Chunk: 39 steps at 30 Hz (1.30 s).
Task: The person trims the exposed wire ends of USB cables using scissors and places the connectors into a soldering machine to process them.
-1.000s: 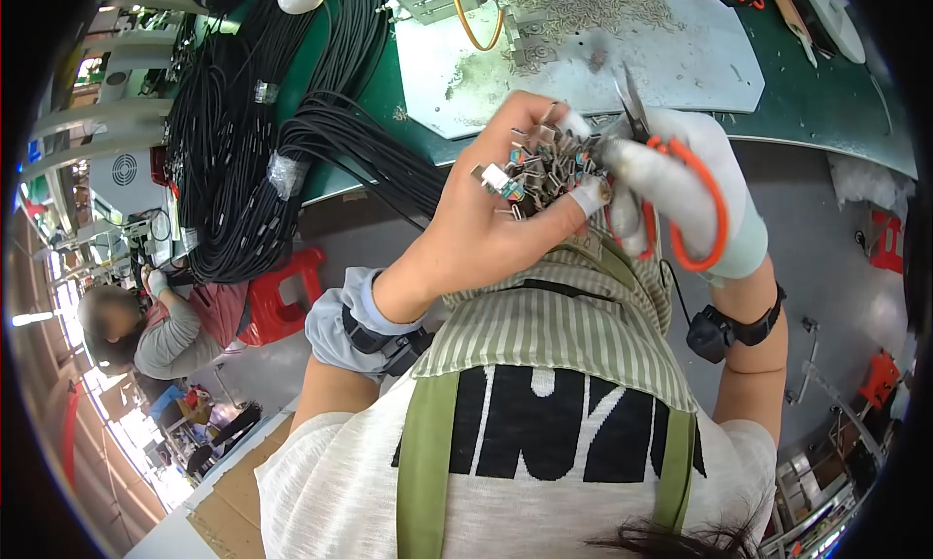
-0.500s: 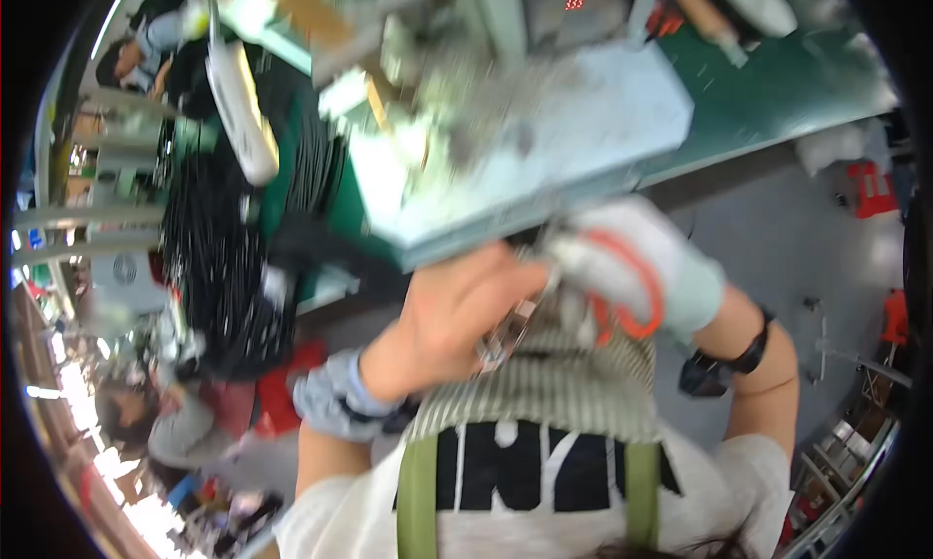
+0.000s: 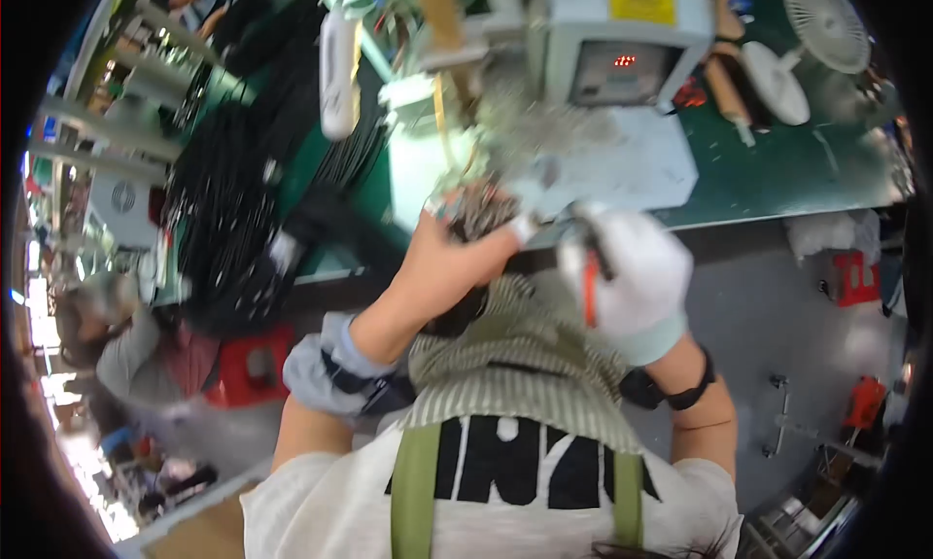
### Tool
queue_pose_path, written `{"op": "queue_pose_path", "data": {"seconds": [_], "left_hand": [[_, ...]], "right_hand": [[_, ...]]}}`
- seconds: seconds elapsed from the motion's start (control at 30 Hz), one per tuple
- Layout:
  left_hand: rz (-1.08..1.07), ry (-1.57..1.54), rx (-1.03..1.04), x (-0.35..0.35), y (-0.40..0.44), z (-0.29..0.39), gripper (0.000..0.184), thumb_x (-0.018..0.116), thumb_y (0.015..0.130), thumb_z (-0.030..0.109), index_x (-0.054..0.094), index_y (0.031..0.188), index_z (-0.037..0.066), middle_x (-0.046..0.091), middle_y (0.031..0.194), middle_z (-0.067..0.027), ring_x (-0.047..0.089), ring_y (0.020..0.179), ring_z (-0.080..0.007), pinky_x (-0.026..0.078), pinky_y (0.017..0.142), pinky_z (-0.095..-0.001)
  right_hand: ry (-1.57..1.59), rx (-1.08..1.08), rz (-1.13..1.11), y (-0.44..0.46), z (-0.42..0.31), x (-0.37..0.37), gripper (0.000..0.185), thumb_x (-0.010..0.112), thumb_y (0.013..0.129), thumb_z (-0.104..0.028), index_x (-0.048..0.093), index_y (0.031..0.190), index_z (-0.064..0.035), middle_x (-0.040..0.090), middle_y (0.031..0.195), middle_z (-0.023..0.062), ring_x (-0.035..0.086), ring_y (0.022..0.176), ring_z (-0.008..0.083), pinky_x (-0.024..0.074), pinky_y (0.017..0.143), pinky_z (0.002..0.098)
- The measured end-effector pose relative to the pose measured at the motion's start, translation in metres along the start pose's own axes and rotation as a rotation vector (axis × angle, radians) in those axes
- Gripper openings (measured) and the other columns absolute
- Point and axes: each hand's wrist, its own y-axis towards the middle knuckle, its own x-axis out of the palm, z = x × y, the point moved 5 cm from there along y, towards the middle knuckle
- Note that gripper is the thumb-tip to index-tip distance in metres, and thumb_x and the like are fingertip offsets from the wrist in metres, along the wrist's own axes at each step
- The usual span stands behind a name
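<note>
My left hand (image 3: 442, 262) is bare and closed around a clump of small grey-brown pieces (image 3: 483, 212), held above the front edge of the worktable. What the pieces are is too blurred to make out. Just to the right, my right hand (image 3: 637, 272) wears a white glove and is curled round orange-handled scissors (image 3: 590, 289). Their blades are blurred, pointing toward the left hand. A gap shows between the two hands. Behind them lies a pale board (image 3: 622, 165) with grey scraps on it.
A boxy machine (image 3: 627, 58) with a red digital display stands at the back. Bundles of black cables (image 3: 219, 209) cover the table's left side. A white lamp (image 3: 337, 78) hangs above them. A small fan (image 3: 826, 22) is at far right. Another person (image 3: 146, 360) sits at left.
My left hand has moved up and left, and the clump in it shows more clearly. My right hand has turned, so less of the scissors' orange handle shows. The camera view has shifted.
</note>
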Motion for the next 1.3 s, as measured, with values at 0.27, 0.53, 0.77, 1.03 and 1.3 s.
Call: {"op": "queue_pose_path", "data": {"seconds": [0.27,0.53,0.77,1.03,1.3], "left_hand": [[0.067,0.110,0.126,0.006,-0.004,0.009,0.022,0.070,0.077,0.007,0.057,0.094,0.002,0.059,0.078,0.0019,0.053,0.070,-0.0038,0.045,0.065,-0.0208],[-0.117,0.566,0.722,0.013,-0.013,0.027,0.023,0.065,0.079,-0.005,0.056,0.100,-0.001,0.061,0.082,0.0001,0.057,0.072,-0.0054,0.046,0.065,-0.0203],[0.015,0.258,0.426,-0.001,-0.004,0.009,0.025,0.069,0.076,-0.004,0.057,0.097,-0.002,0.062,0.085,-0.0013,0.056,0.077,-0.0050,0.047,0.070,-0.0201],[0.080,0.309,0.273,-0.008,-0.001,-0.006,0.023,0.072,0.074,0.000,0.056,0.091,-0.001,0.060,0.079,0.0008,0.053,0.072,-0.0035,0.044,0.064,-0.0196],[0.016,0.000,-0.130,-0.039,0.002,-0.028,0.008,0.064,0.078,0.002,0.056,0.080,0.001,0.053,0.065,0.0024,0.046,0.057,-0.0033,0.035,0.050,-0.0214]], "right_hand": [[-0.158,-0.008,-0.288,-0.006,-0.010,0.015,0.022,0.070,0.073,-0.016,0.063,0.092,-0.0073,0.055,0.064,0.0085,0.056,0.054,0.0247,0.0431,0.048,0.0351],[0.451,0.298,-0.350,-0.013,-0.004,0.024,0.016,0.066,0.077,-0.009,0.063,0.092,-0.0023,0.051,0.058,0.0115,0.049,0.045,0.0243,0.0429,0.048,0.0293],[0.385,0.343,-0.286,-0.018,-0.007,0.034,0.016,0.066,0.076,-0.007,0.063,0.092,-0.0030,0.051,0.060,0.0122,0.050,0.048,0.0231,0.0429,0.049,0.0284],[0.019,0.174,-0.163,-0.020,-0.008,0.047,0.017,0.066,0.078,-0.013,0.063,0.092,-0.0050,0.054,0.061,0.0112,0.054,0.052,0.0254,0.0422,0.049,0.0314],[0.849,0.644,-0.646,-0.049,0.008,0.072,0.017,0.053,0.087,-0.012,0.062,0.083,0.0012,0.052,0.053,0.0015,0.047,0.040,0.0074,0.0375,0.043,0.0237]]}}
